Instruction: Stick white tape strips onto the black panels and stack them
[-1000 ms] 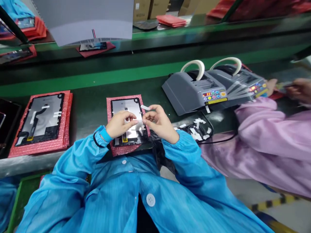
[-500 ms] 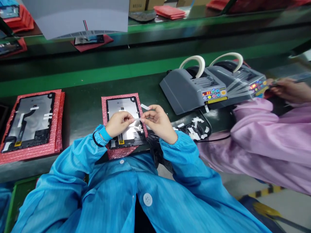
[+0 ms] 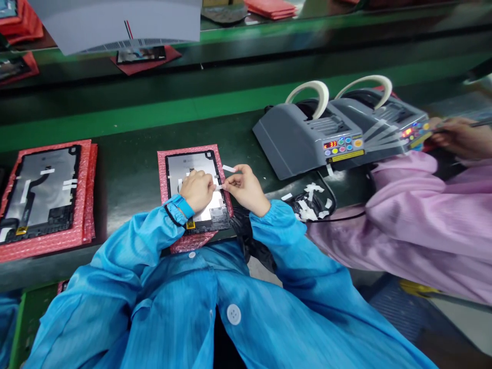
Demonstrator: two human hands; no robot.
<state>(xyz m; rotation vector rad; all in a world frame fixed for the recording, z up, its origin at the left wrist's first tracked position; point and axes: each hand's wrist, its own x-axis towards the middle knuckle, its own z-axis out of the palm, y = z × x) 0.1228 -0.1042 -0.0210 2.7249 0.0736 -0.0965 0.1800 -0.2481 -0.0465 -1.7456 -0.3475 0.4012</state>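
Note:
A tablet screen assembly [image 3: 180, 160] with a bare metal back and black frame lies on a pink bubble-wrap bag [image 3: 162, 177]. My left hand [image 3: 199, 190] is palm down over its middle, fingers curled; what is under them is hidden. A short white tape strip [image 3: 219, 187] spans the small gap between my hands above the panel's right side. Thumb and finger of my right hand [image 3: 246, 190] are closed on that strip's right end. A second white tape strip [image 3: 229, 168] sticks out from my right index fingertip.
Another tablet screen assembly [image 3: 57, 187] lies on pink bags at left. Two grey tape dispensers [image 3: 295, 138] stand at right, near loose tape pieces [image 3: 309, 207] on black plastic. A co-worker's hand [image 3: 461, 138] and pink sleeve [image 3: 423, 205] are further right. A shelf [image 3: 238, 36] runs behind.
My left hand has turned palm down and shifted right over the panel, its fingertips now hidden. My right hand keeps its pinch on the tape strip. The view has shifted slightly.

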